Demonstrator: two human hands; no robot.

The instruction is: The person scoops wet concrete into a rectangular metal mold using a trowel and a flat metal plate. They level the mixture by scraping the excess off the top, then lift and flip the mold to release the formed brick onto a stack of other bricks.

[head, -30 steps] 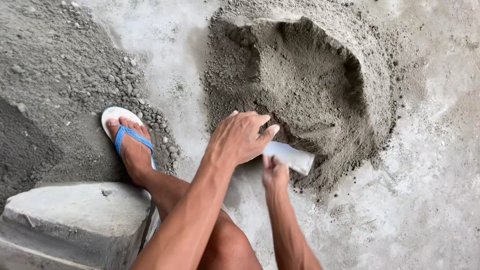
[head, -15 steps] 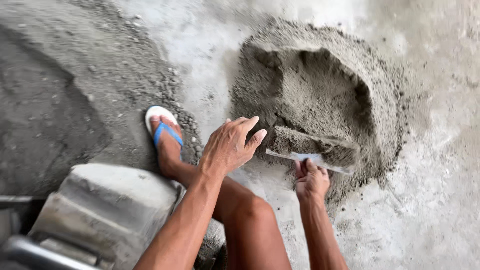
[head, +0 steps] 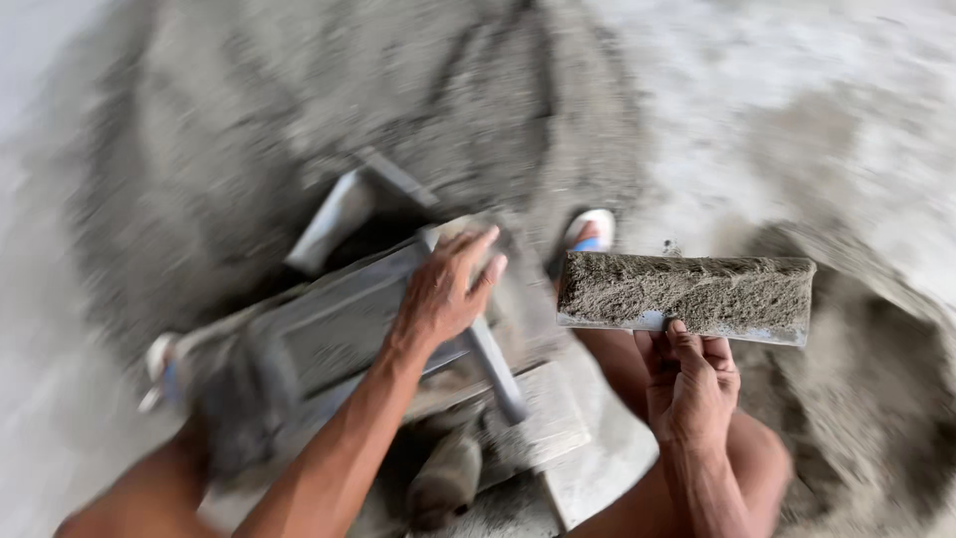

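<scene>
The right hand (head: 689, 384) is closed around the near edge of a flat rectangular scoop heaped with damp grey cement mix (head: 687, 292); the fingers curl up over that edge while the thumb side stays tucked below, so the loaded scoop sits level just above the knuckles. The load covers the scoop from end to end, and only a thin pale strip of the tool shows along the bottom.

To the left of it, the left hand (head: 445, 296) lies palm down with fingers loosely spread on the top of a grey metal block mould with a boxy frame (head: 329, 334). It presses on the frame rather than gripping it. The mould is blurred by motion, so its details cannot be told.

Beyond the two hands, a foot in a white sandal with a blue strap (head: 588, 234) stands on the ground. To the right of the right hand and below it spreads a mound of grey sand and cement mix (head: 876, 399)
</scene>
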